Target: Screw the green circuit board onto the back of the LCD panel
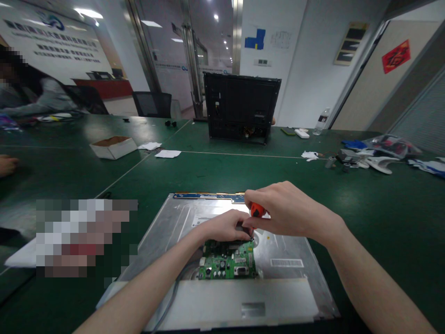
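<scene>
Head view, item by item.

Right hand (288, 211): closing around an orange-handled screwdriver (257, 210), the tool pointing down toward the top edge of the circuit board (227, 264).

Left hand (227, 226): fingers curling narrowly at the screwdriver tip, seemingly steadying it; whether it is pinching a screw I cannot tell.

Circuit board: green, sitting on the silver metal back of a monitor panel (288, 250), which is lying flat on the green bench (365, 195) directly in front of the person. A grey cable (174, 292) is trailing from the board toward the near edge.

Risk: the tip is working close to the left fingertips, so a slip off the fastener could be jabbing skin or gouging board components.

Also present: black monitor housing (241, 107) standing farther back; a white box (113, 147) to the left.
</scene>
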